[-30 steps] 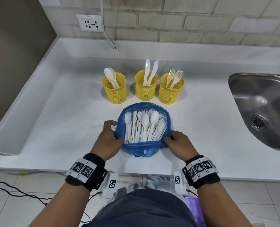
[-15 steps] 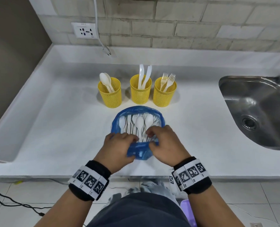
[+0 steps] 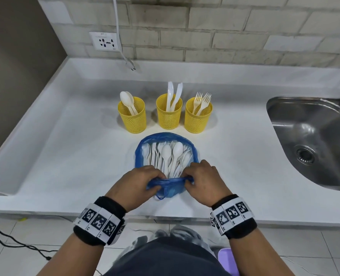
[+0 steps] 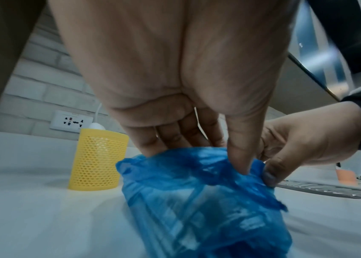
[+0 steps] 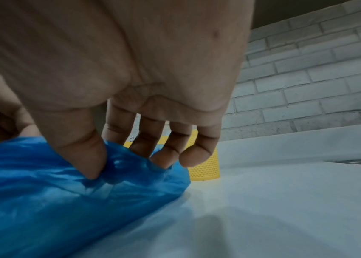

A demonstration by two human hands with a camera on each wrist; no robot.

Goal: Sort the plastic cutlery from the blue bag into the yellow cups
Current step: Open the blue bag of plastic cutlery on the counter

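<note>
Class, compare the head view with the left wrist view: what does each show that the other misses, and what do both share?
Only the head view shows the white cutlery lying in the open bag, all three yellow cups with spoons, knives and forks, and the sink.

Only the left wrist view shows the left hand's thumb and fingers from below, pinching the plastic.

Both show the blue bag, the left hand, the right hand and the wall socket.

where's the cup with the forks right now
In the head view the fork cup is rightmost of the three yellow cups, beside the knife cup, between the blue bag and the sink.
</note>
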